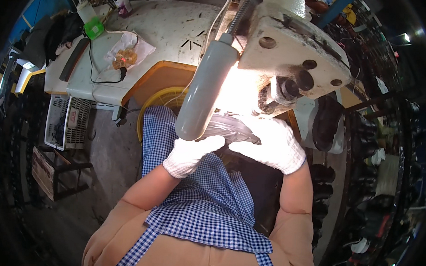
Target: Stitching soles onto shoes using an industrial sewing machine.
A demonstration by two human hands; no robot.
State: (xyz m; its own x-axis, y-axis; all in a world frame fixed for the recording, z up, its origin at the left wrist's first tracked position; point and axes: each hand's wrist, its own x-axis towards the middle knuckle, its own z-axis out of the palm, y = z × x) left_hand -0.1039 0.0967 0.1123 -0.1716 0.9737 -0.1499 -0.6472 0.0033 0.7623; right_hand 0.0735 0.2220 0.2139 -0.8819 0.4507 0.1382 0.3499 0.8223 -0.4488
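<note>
Both my hands wear white knitted gloves and meet at a dark grey, creased piece (pixel 231 127), possibly a shoe upper, beneath the head of a white machine (pixel 294 50). My left hand (pixel 191 156) grips its near left side; the thumb points right and the other fingers are partly covered by a grey cylindrical lamp (pixel 206 89). From the right, my right hand (pixel 275 145) closes on the piece with its thumb along the near edge. Glare washes out those fingers. The far part of the piece is lost in bright light under the machine.
A pale worktable (pixel 165 29) extends behind, with a green-based bottle (pixel 93 26) and an amber object (pixel 124 57) on plastic. At left are a white crate (pixel 69 123) and a wooden stool (pixel 47 172). A dark shoe (pixel 327 123) lies right, near racks of black shoes (pixel 363 165).
</note>
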